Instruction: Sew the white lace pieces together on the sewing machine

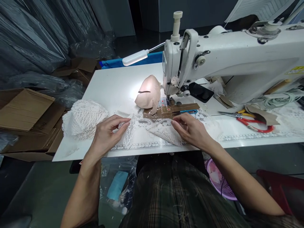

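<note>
White lace fabric (pixel 163 131) lies in front of the sewing machine (pixel 237 53), folded to a point near the table's front edge. My left hand (pixel 106 133) has its thumb and index finger closed on the lace's left part. At the right, my right hand (pixel 191 130) pinches the lace's upper edge between thumb and fingers. Just beyond the lace sits a beige molded cup (pixel 149 91) with a slit in it, left of the needle. Small blue-handled thread snips (pixel 188 111) rest on brown tape (pixel 161 112) stuck to the machine bed, close to my right fingertips.
A big roll of white lace trim (pixel 86 118) stands left of my left hand. Red-handled scissors (pixel 255 123) and a black phone (pixel 201 92) lie to the right. A printed ruler (pixel 147 146) runs along the front edge. Cardboard boxes (pixel 26 109) are beside the table.
</note>
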### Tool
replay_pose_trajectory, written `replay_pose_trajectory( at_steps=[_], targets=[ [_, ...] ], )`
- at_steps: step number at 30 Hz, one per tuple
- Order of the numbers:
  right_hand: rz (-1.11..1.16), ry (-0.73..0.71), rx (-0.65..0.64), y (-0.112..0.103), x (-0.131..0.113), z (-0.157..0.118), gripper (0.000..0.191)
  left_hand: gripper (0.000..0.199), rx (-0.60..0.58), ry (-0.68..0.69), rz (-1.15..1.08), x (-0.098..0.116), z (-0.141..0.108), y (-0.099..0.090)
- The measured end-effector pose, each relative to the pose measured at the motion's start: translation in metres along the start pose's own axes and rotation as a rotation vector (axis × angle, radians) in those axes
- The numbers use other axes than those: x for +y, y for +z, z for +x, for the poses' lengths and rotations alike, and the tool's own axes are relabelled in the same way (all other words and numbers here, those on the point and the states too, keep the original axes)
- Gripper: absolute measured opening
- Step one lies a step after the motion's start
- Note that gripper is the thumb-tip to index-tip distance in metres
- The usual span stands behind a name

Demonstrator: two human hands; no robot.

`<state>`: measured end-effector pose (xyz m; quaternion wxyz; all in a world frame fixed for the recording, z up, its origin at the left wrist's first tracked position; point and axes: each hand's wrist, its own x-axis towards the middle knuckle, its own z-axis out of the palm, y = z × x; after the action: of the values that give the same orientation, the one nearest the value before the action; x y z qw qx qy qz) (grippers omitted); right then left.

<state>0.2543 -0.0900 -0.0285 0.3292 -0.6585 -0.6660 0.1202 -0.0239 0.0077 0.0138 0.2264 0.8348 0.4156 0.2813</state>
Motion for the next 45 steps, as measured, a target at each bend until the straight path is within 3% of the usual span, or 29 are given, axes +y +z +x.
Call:
replay_pose_trajectory(
  at_steps=[4, 7, 9, 14, 17, 19, 23, 25, 28, 37, 42, 45],
  targets=[
    [-0.346, -0.017, 0.014, 0.023, 0.002, 0.020, 0.023, 0.020, 0.034, 0.043, 0.045, 0.006, 0.004, -0.001],
    [-0.341, -0.072, -0.008, 0.026, 0.002, 0.022, 0.015, 0.021, 0.173, 0.060, 0.231, 0.009, 0.008, 0.001],
    [-0.243, -0.123, -0.018, 0.023, 0.001, 0.020, 0.014, 0.022, 0.187, 0.081, 0.254, 0.014, 0.011, 0.009],
    [-0.003, -0.356, -0.029, 0.009, -0.011, 0.012, 0.009, 0.039, -0.128, 0.215, -0.053, 0.034, 0.020, 0.047],
    [0.049, -0.453, 0.015, -0.002, -0.021, 0.004, 0.013, 0.028, -0.195, 0.251, -0.187, 0.042, 0.021, 0.062],
    [0.083, -0.464, 0.027, -0.012, -0.026, -0.003, 0.017, 0.014, -0.143, 0.228, -0.233, 0.043, 0.018, 0.064],
    [0.282, -0.382, -0.196, -0.031, -0.030, -0.010, 0.011, 0.008, -0.017, 0.154, -0.295, 0.037, 0.006, 0.056],
    [0.341, -0.300, -0.144, -0.032, -0.031, -0.008, 0.007, 0.009, 0.006, 0.126, -0.340, 0.033, 0.000, 0.053],
    [0.352, -0.232, -0.011, -0.019, -0.034, 0.000, 0.011, 0.009, 0.023, 0.079, -0.383, 0.028, -0.007, 0.051],
    [0.259, -0.397, -0.002, 0.027, -0.044, 0.008, 0.024, 0.011, 0.076, -0.177, -0.495, 0.023, -0.017, 0.051],
    [0.281, -0.373, -0.002, 0.036, -0.046, 0.014, 0.012, 0.012, 0.056, -0.221, -0.580, 0.021, -0.019, 0.052],
    [0.412, -0.312, -0.056, 0.030, -0.047, 0.013, 0.007, 0.011, 0.053, -0.204, -0.591, 0.025, -0.028, 0.052]
  ],
)
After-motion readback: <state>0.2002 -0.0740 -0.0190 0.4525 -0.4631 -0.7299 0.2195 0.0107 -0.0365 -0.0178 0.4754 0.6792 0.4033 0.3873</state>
